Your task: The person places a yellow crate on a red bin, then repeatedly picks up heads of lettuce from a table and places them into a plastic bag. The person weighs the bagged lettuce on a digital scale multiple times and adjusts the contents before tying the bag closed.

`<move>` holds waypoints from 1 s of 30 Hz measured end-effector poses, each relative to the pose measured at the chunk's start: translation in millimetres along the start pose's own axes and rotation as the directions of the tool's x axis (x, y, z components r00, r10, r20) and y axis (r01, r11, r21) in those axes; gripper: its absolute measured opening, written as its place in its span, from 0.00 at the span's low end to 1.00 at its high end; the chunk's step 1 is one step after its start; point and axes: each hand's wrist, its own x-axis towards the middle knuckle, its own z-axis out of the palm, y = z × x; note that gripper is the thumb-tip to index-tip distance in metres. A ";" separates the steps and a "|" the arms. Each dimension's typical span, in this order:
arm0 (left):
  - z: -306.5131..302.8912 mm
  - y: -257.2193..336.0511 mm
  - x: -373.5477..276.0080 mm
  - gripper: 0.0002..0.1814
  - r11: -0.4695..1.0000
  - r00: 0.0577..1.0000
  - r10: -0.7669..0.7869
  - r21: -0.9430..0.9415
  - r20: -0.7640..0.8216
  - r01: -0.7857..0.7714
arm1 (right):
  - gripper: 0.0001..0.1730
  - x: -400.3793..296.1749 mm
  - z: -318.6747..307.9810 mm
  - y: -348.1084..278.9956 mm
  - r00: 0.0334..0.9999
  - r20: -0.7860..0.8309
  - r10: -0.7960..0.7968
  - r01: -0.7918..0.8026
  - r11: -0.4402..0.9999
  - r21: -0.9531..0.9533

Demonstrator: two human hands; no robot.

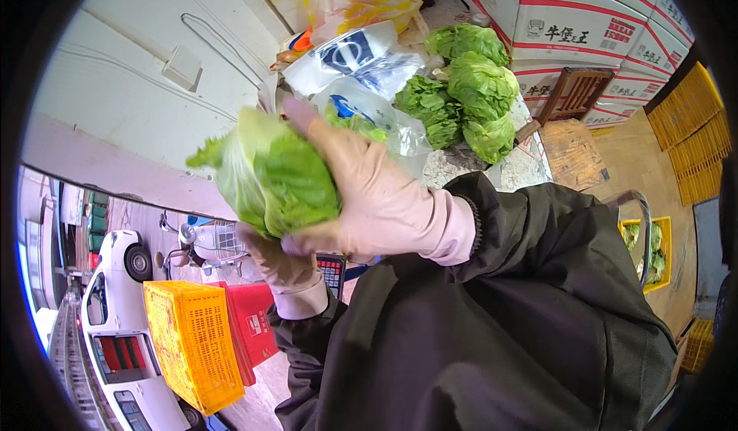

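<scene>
A head of green lettuce point(282, 180) is held up in front of me, tilted, with one loose outer leaf sticking out at its left. My right hand point(369, 192), in a pale rubber glove, grips it from the right with thumb and fingers spread round it. My left hand point(282, 264), gloved too, is at its lower side, with the fingers partly hidden behind the lettuce. Several more lettuce heads point(481, 88) are piled on the worktable point(519, 171). Nearer the held one, printed plastic bags point(369, 56) lie on the table, and some green leaves show in one of them.
White cartons with red bands point(576, 22) are stacked behind the table, near a wooden chair point(568, 99). A yellow crate with lettuces point(667, 252) stands on the floor at right. Yellow point(193, 339) and red crates point(251, 321) stand at left, beside a calculator point(330, 272).
</scene>
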 end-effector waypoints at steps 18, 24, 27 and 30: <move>-150.8 -74.3 -3.2 0.31 -0.726 0.949 -0.116 0.626 0.294 -0.283 | 0.34 -39.0 -59.5 78.3 0.833 -0.028 0.552 -0.488 0.711 -0.506; -215.3 -118.9 74.1 0.30 -0.028 0.787 0.407 0.868 0.463 -0.496 | 0.10 -66.8 -47.9 98.4 0.649 -0.176 0.740 -0.682 0.668 0.297; -85.3 -77.5 73.8 0.35 0.858 0.849 -0.511 -0.139 -0.136 0.494 | 0.08 -86.5 -36.4 108.6 0.659 -0.217 0.720 -0.560 0.662 0.498; -80.3 -67.2 89.4 0.39 0.675 0.670 -0.719 -0.042 0.184 0.736 | 0.10 -92.1 -45.5 107.1 0.794 -0.106 0.598 -0.551 0.783 0.290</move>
